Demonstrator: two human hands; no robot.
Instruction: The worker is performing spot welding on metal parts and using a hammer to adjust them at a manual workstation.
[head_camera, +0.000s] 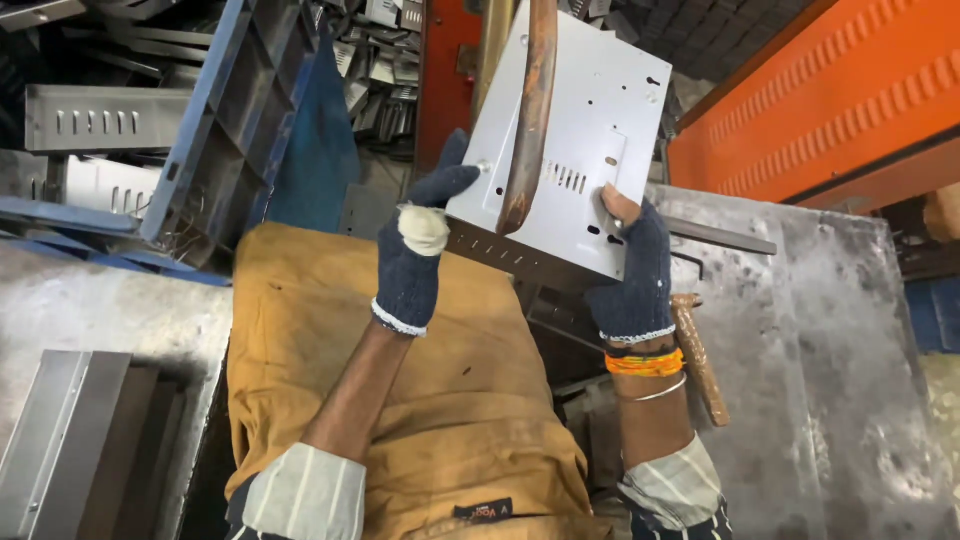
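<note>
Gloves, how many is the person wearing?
2. One dark glove on the left hand at the white metal panel's left edge, one on the right hand at its lower right edge.

- The left hand (415, 245) wears a dark glove with a worn white patch. It grips the left edge of the white metal plate (590, 110).
- The right hand (630, 270) grips the plate's lower right edge, one fingertip poking out, it seems.
- Both forearms are bare, reaching up toward the plate.
- Orange bands circle the right wrist.
</note>
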